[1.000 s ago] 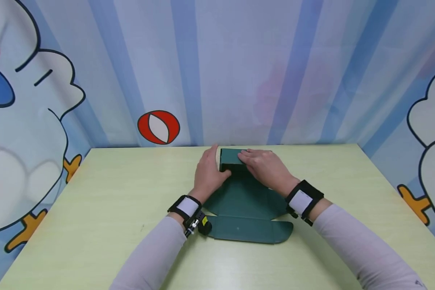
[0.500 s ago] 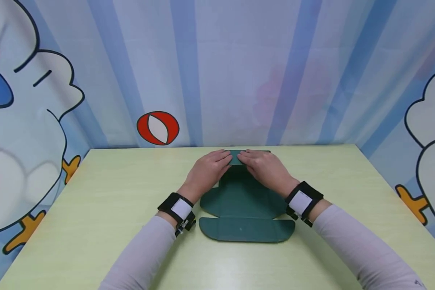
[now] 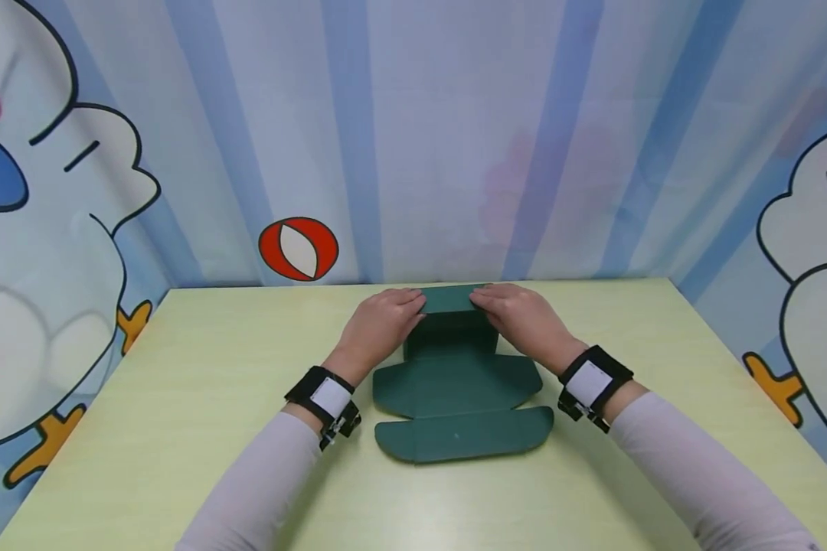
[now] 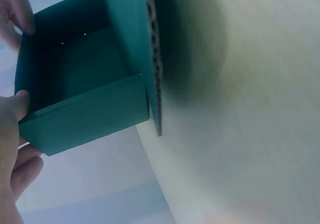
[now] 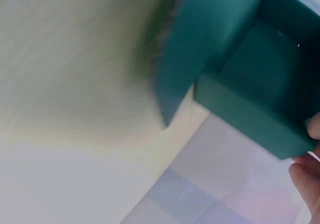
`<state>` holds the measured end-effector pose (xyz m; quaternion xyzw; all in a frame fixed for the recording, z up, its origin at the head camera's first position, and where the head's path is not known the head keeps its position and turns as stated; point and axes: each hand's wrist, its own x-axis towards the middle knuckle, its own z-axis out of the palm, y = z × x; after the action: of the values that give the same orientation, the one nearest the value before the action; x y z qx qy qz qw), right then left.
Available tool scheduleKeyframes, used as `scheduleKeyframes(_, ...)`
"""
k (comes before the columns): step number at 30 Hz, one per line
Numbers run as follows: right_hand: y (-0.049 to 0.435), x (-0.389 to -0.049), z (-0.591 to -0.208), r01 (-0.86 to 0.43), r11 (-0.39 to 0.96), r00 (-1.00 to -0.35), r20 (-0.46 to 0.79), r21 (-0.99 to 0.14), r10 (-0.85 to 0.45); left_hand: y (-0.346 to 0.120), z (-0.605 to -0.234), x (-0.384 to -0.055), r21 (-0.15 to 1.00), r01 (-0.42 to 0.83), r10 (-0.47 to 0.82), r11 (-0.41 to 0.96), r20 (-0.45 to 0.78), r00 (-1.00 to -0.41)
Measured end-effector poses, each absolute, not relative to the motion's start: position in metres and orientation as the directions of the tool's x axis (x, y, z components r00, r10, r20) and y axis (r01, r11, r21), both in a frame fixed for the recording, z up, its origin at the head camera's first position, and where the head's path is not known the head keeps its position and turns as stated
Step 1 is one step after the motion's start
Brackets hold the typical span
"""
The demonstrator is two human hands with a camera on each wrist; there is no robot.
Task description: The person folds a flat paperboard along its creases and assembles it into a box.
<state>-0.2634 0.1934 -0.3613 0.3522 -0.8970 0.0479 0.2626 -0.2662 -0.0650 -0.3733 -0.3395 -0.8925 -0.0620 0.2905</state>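
A green cardboard box (image 3: 452,334) stands on its side, its hollow facing me and its lid (image 3: 448,386) folded out toward me. Side flaps and a long front flap (image 3: 465,436) spread from the lid. At the upper left corner, my left hand (image 3: 380,325) pinches the wall. In the left wrist view its thumb (image 4: 21,103) lies at the rim and its fingers are outside. My right hand (image 3: 529,325) grips the opposite corner, its thumb (image 5: 314,126) over the rim in the right wrist view. Small slits show in the box's inner wall.
The pale wooden table (image 3: 227,398) runs back to a blue striped curtain (image 3: 441,138) close behind the box. Cartoon figures and a red and white ball (image 3: 299,249) are printed on the backdrop. A wrist camera strap (image 3: 324,402) sits on each arm.
My left hand has gone from the box's left side to its upper corner. Both hands have then moved apart along the top, and the box has shifted and turned slightly.
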Motion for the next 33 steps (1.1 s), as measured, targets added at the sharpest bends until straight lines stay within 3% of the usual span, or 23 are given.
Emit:
scheduleKeyframes(9, 0.200, -0.261, -0.367, -0.616, 0.777, -0.720, 0.492, -0.130, -0.489, -0.083, -0.369, -0.265, -0.025, 0.596, 0.517, 0.803, 0.528, -0.674)
scheduleKeyframes(15, 0.208, -0.259, -0.361, -0.555, 0.772, -0.823, 0.339, -0.310, -0.456, -0.098, -0.366, -0.266, 0.024, 0.537, 0.443, 0.843, 0.534, -0.720)
scheduleKeyframes(20, 0.216, -0.261, -0.351, -0.450, 0.713, -0.889, 0.193, -0.537, -0.416, -0.112, -0.369, -0.267, 0.044, 0.475, 0.378, 0.879, 0.544, -0.749)
scheduleKeyframes(24, 0.221, -0.261, -0.335, -0.280, 0.617, -0.936, 0.066, -0.735, -0.346, -0.120, -0.370, -0.265, 0.057, 0.439, 0.338, 0.897, 0.552, -0.762)
scheduleKeyframes(27, 0.223, -0.260, -0.325, -0.163, 0.466, -0.951, 0.013, -0.870, -0.308, -0.126, -0.373, -0.264, 0.070, 0.415, 0.306, 0.907, 0.568, -0.764)
scheduleKeyframes(33, 0.217, -0.260, -0.314, -0.112, 0.139, -0.956, 0.068, -0.984, -0.285, -0.126, -0.377, -0.255, 0.137, 0.380, 0.247, 0.915, 0.556, -0.794)
